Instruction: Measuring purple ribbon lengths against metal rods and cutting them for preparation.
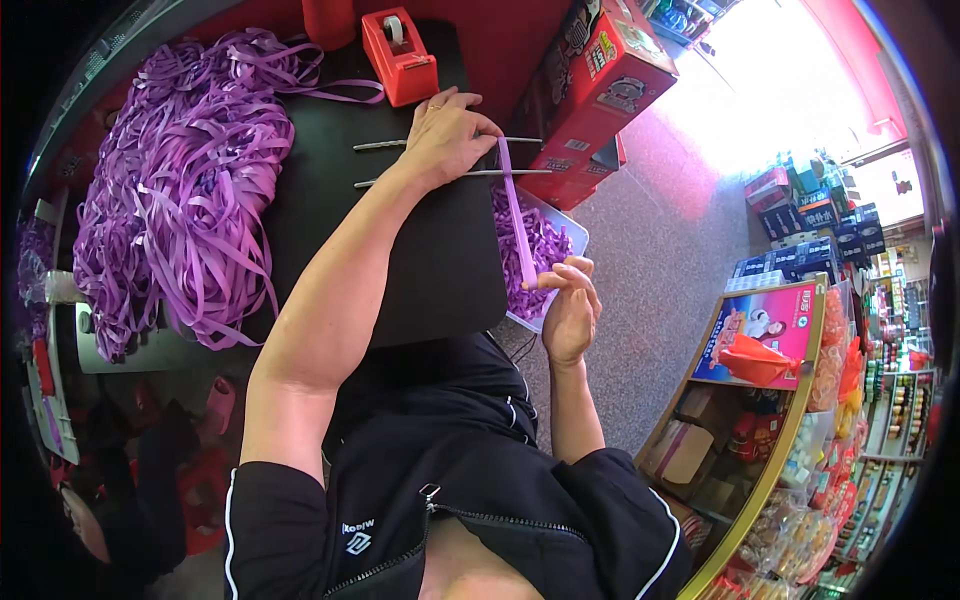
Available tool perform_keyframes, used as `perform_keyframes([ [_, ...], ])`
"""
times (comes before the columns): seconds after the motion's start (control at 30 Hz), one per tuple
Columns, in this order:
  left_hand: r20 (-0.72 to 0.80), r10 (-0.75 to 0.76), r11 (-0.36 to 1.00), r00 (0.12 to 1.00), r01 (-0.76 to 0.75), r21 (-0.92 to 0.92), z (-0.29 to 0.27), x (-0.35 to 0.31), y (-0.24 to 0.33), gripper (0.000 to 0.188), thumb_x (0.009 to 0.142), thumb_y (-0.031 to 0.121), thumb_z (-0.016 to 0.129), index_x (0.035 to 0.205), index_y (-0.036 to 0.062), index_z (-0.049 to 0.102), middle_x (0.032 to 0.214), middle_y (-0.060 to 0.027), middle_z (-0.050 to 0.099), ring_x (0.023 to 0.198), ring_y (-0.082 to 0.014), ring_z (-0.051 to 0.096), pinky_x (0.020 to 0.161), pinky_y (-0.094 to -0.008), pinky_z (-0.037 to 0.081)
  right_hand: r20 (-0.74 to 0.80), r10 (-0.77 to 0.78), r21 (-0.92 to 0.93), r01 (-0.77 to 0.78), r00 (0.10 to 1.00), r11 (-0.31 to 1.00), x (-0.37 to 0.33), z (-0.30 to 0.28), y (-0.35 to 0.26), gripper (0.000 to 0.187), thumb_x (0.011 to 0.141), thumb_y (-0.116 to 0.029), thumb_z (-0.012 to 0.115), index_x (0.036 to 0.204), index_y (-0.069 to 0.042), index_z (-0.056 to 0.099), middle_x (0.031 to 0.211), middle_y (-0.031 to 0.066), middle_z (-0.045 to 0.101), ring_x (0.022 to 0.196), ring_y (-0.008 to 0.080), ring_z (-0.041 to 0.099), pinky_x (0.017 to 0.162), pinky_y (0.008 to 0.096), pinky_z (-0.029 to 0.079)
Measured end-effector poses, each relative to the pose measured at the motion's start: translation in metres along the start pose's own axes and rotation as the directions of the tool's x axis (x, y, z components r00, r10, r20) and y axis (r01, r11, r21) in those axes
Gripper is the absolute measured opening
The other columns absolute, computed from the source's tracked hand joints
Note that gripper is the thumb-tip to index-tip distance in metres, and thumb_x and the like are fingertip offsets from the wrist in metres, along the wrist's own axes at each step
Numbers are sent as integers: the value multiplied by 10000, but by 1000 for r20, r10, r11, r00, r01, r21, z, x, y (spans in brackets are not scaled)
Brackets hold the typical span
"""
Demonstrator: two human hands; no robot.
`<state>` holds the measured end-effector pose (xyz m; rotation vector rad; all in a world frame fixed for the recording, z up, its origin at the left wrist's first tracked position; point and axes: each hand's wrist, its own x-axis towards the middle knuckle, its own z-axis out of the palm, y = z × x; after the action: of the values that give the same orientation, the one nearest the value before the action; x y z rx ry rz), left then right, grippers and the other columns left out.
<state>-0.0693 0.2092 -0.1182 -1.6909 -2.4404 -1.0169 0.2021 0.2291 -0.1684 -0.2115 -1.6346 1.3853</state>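
A flat purple ribbon (516,220) stretches between my two hands, crossing a pair of thin metal rods (460,177). My left hand (447,138) lies over the rods on the black tabletop (430,270). Its thumb presses the ribbon's upper end; the other fingers are bent and partly hidden. Lower right, past the table's edge, my right hand (572,308) pinches the ribbon's other end between thumb and forefinger. Beneath the ribbon stands a white bin (577,232) holding many purple ribbon pieces (545,246).
A big heap of purple ribbon (190,190) covers the table's left side. A red tape dispenser (400,58) stands just beyond my left hand. Red cartons (612,85) rise at the right of the table. Farther right are a glass-fronted counter (740,430) and stacked boxes (800,215).
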Motion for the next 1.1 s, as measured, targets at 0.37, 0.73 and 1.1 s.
perform_keyframes([
  [0.37, -13, -11, 1000, 1000, 11, -5, -1, -2, 3, 191, 850, 306, 625, 976, 240, 751, 1373, -90, 496, 1363, -333, 321, 1120, -463, 221, 102, -131, 114, 120, 986, 986, 68, 11, -28, 456, 985, -311, 359, 1224, 14, 572, 896, 229, 686, 1007, 246, 561, 1014, 420, 264],
  [0.73, -64, -45, 997, 997, 41, -71, -7, -1, 8, 189, 795, 279, 669, 939, 191, 754, 1344, -101, 523, 1336, -330, 362, 1105, -467, 248, 353, 32, 115, -78, 935, 990, 239, 37, 13, 520, 1034, -336, 344, 1371, 54, 418, 1045, 172, 687, 999, 169, 621, 978, 281, 327],
  [1.1, -92, -51, 994, 994, 42, -97, -5, -2, 4, 163, 767, 264, 689, 881, 163, 746, 1322, -100, 531, 1320, -313, 380, 1100, -442, 261, 389, 305, -72, -301, 869, 951, 223, 22, 117, 576, 1001, -381, 319, 1426, 4, 367, 1134, 187, 663, 1110, 161, 549, 1061, 316, 300],
])
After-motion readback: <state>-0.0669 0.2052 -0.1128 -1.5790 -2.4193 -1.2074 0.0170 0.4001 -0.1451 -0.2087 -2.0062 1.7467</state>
